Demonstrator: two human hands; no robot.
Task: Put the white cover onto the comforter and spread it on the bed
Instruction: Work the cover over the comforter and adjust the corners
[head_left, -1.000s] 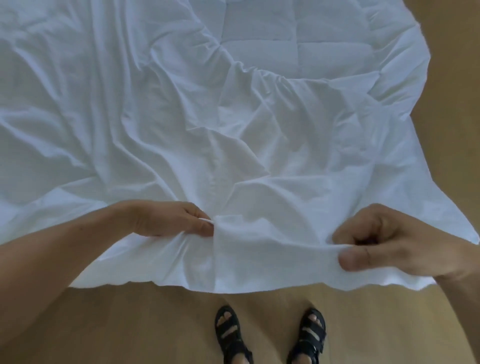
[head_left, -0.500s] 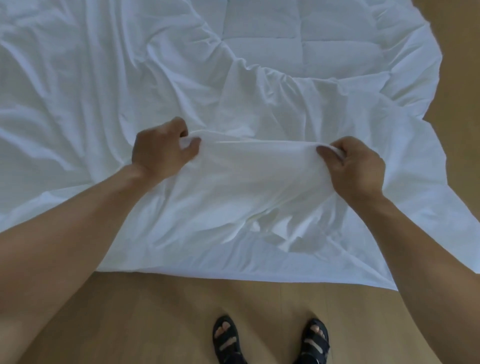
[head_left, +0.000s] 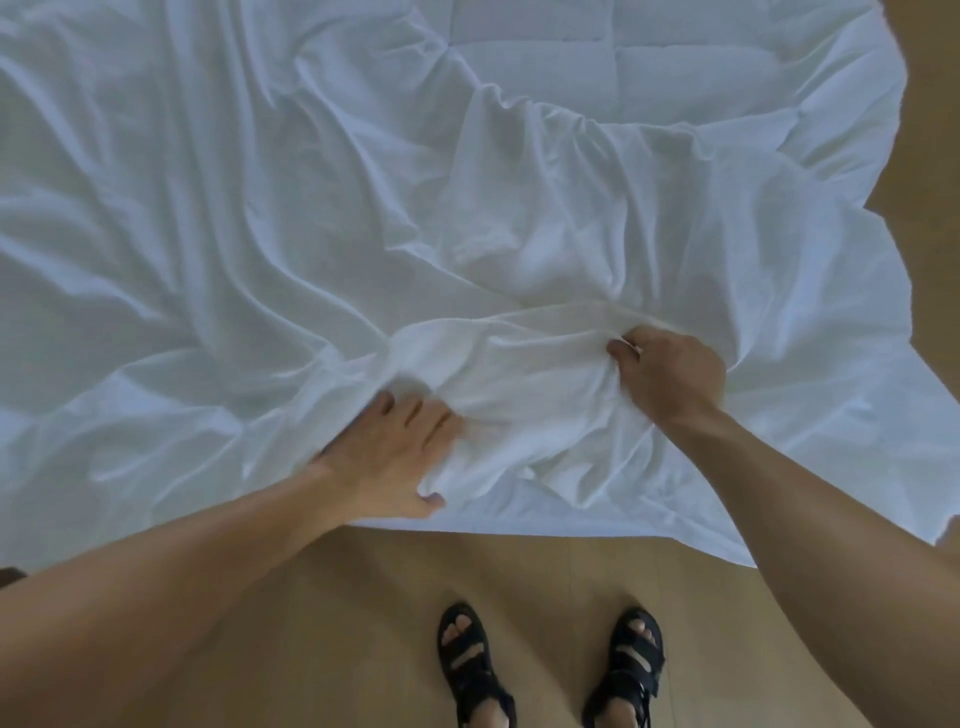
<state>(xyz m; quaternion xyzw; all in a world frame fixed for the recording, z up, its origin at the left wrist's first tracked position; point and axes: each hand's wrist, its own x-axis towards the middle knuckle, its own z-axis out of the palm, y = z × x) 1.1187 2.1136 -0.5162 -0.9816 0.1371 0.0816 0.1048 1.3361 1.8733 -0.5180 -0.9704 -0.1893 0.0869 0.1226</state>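
Note:
The white cover (head_left: 218, 249) lies wrinkled across the floor. At the far top, the quilted white comforter (head_left: 597, 57) shows where the cover is bunched back. My right hand (head_left: 672, 371) pinches a raised fold of the cover between thumb and curled fingers, right of centre. Lower left of that fold, my left hand (head_left: 397, 460) lies against the cover with fingers nearly straight. Its fingertips slip under a loose flap, and its thumb touches the near hem.
Bare wooden floor (head_left: 363, 623) runs along the near edge and up the right side (head_left: 935, 130). My two feet in black sandals (head_left: 472, 670) stand just short of the cover's hem. A dark object (head_left: 10, 574) peeks in at the left edge.
Both hands came back toward me from the lifted fold. My left hand let go and now lies flatter and lower. The right hand still holds the fabric, which has dropped into a crumpled ridge.

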